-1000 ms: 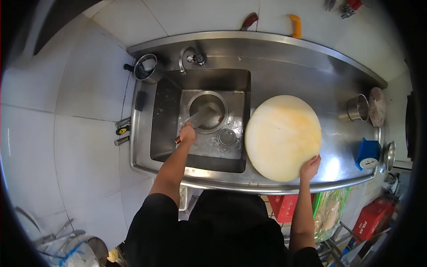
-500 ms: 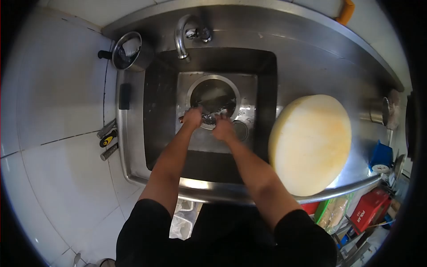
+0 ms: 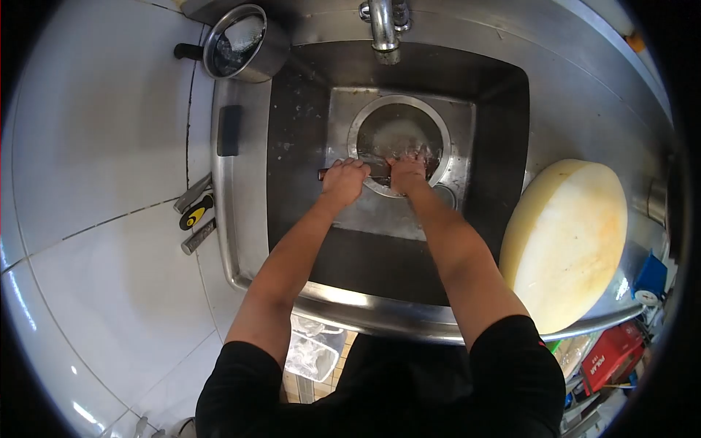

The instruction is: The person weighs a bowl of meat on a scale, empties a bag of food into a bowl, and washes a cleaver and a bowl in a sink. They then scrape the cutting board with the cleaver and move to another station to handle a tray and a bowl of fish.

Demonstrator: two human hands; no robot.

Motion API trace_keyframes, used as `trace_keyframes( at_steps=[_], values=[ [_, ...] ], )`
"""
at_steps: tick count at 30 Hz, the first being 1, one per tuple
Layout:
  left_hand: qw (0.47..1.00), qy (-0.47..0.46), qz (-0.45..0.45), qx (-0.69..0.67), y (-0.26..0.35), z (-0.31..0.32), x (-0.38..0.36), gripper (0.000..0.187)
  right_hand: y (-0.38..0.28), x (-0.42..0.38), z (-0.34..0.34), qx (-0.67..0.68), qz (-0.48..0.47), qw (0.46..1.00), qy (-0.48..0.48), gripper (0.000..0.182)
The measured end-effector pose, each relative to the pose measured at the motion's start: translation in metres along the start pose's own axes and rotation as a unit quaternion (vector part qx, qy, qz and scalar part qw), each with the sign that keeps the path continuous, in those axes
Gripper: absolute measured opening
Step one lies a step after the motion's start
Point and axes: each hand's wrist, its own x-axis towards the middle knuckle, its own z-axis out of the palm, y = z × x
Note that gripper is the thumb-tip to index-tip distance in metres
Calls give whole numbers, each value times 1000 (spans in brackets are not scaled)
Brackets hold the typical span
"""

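Observation:
In the sink stands a round metal bowl point(image 3: 353, 139) with cloudy water in it. At the near rim of the bowl my left hand point(image 3: 346, 181) is closed around the brown handle of a knife point(image 3: 322, 174). The handle end sticks out to the left of my fist; the blade is mostly hidden, and only a thin part shows between my hands. My right hand point(image 3: 407, 174) reaches over the near rim into the water, close to the blade, with its fingers stretched out. Ripples surround those fingertips, which are partly hidden under the water.
The faucet point(image 3: 384, 33) hangs over the sink's far edge. A metal pot point(image 3: 266, 58) stands at the back left, near a dark sponge point(image 3: 229, 130). Several tool handles point(image 3: 197, 212) line the left wall. A thick round chopping block point(image 3: 573, 244) stands right of the sink.
The view has shifted, so the sink appears lower right and closer. My right hand has moved further into the bowl and its water is stirred. My left hand keeps hold of the knife.

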Motion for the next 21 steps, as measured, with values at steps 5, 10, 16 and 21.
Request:
trace_keyframes(
  at_steps=[5, 10, 16, 21],
  values=[
    [999, 43, -17, -17, -5, 3, 4, 23, -21, -46, -6, 134, -36, 979, 149, 89],
    [996, 31, -77, 12, 4, -40, -29, 38, -15, -33, 25, 212, 48, 949, 227, 84],
    [976, 165, -120, -71, -7, -123, -119, 18, 8, -105, -20, 92, 161, 978, 99, 63],
    [933, 247, -90, -245, 36, -173, -172, 22, 43, -271, -58, 370, 56, 874, 310, 44]
  ],
)
